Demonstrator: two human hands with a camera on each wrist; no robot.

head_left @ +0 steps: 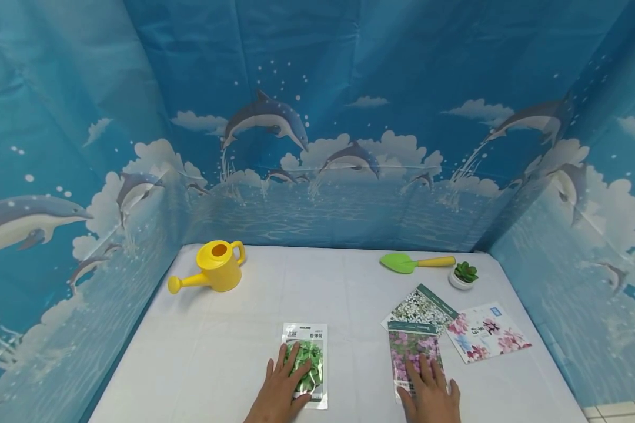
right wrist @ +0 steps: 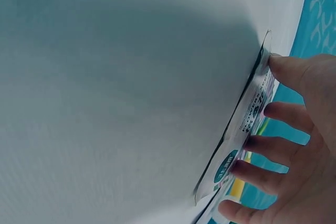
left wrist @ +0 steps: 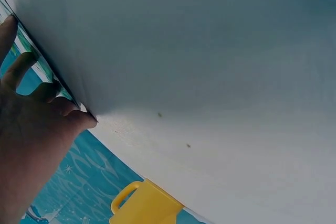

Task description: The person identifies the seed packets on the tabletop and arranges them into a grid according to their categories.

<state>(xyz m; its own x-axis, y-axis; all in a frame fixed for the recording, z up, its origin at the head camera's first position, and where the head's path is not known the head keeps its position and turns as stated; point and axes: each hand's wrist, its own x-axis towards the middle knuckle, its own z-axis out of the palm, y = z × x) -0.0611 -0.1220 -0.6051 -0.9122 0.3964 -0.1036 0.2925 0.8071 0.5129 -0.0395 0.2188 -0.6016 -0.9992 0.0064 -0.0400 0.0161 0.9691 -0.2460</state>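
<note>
In the head view a seed packet with green leaves (head_left: 309,358) lies at the front middle of the white table. My left hand (head_left: 280,389) rests on its left part, fingers spread. To the right, a packet with pink flowers (head_left: 402,352) lies flat, its top edge overlapping a white-flower packet (head_left: 420,308). My right hand (head_left: 431,395) touches the pink packet's lower half with spread fingers. The left wrist view shows the left hand (left wrist: 39,114) along its packet's edge. In the right wrist view the right hand's fingertips (right wrist: 270,109) lie against the pink packet (right wrist: 247,114).
A yellow watering can (head_left: 222,275) stands at the back left. At the back right are a green trowel (head_left: 399,263) with a yellow handle and a small potted succulent (head_left: 461,282). A white packet with pink blossoms (head_left: 487,341) lies right of the others. Blue dolphin curtains (head_left: 317,211) surround the table.
</note>
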